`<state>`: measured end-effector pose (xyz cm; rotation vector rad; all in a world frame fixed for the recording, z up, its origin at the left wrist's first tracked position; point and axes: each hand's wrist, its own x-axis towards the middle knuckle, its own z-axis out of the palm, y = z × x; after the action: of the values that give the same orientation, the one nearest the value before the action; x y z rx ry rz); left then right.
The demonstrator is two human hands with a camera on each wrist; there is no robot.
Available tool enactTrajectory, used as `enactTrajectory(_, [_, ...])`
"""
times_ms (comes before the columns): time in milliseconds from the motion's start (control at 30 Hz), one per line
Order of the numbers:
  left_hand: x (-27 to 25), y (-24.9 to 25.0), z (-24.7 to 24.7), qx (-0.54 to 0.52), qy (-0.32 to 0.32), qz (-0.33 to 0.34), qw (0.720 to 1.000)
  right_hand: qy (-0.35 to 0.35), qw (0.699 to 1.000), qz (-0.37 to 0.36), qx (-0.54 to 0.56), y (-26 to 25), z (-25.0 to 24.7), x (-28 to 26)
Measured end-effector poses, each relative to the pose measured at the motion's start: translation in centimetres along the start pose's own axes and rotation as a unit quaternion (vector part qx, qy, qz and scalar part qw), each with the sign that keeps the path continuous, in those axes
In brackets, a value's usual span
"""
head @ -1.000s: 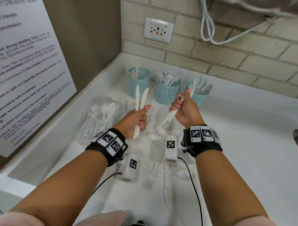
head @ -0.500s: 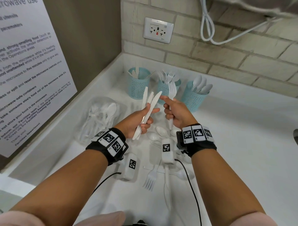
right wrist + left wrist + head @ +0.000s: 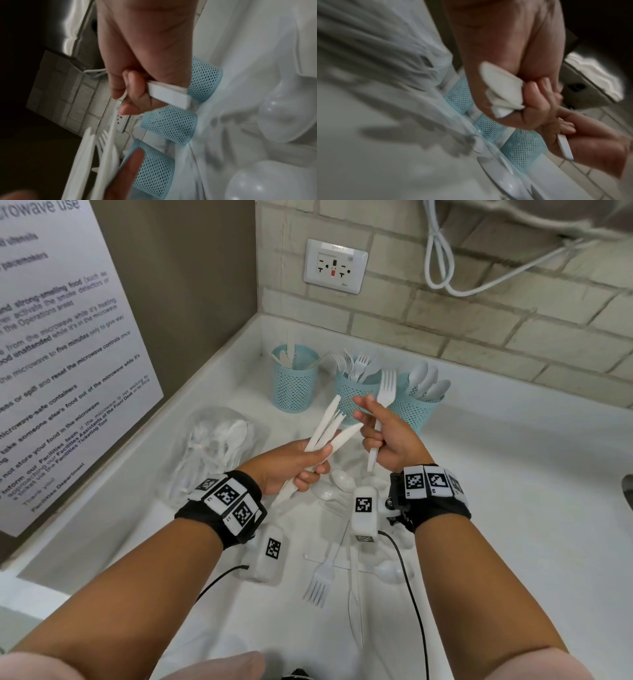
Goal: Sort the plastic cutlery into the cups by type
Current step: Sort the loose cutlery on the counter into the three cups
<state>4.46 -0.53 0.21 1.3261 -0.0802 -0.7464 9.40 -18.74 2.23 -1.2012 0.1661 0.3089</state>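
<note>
Far left, a printed microwave-use notice [image 3: 61, 364] hangs on the wall. A clear plastic bag of spare cutlery [image 3: 212, 450] lies on the white counter [image 3: 513, 508] beside it. The left hand [image 3: 291, 467] is curled round a fanned bundle of white plastic cutlery [image 3: 329, 429]: two knives plus a fork whose tines poke out between them, tips pointing up and right toward the cups. Three teal mesh cups stand in a row at the back: the left cup [image 3: 294, 385] holds knives, the middle cup [image 3: 352, 392] holds forks, the right cup [image 3: 416, 409] holds spoons. The right hand [image 3: 390, 436] sits just right of the bundle's tips, in front of the middle cup; lower fingers curled round the handle of one white fork [image 3: 383, 405] held upright, tines up, while index finger and thumb stretch toward the bundle, contact not clear. Loose on the counter below the hands: spoons [image 3: 342, 481], a fork [image 3: 320, 580], a knife [image 3: 356, 594]. Both wrists wear black bands with marker tags. Wall outlet [image 3: 335, 265] and a white cable [image 3: 442, 251] sit on the tiled backsplash.
</note>
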Motion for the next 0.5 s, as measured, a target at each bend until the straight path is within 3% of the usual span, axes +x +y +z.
enactTrajectory(133, [0.7, 0.2, 0.0, 0.004, 0.046, -0.021, 0.999, 0.062, 0.997, -0.045, 0.029, -0.7, -0.8, 0.3])
enactTrajectory(233, [1.0, 0.1, -0.1, 0.038, 0.078, 0.002, 0.996, 0.082, 0.994, -0.075, -0.007, -1.3, -0.7, 0.1])
enactTrajectory(500, [1.3, -0.3, 0.0, 0.093, 0.171, 0.089, 0.977, 0.039, 0.991, -0.098, -0.087, -1.9, 0.9, -0.5])
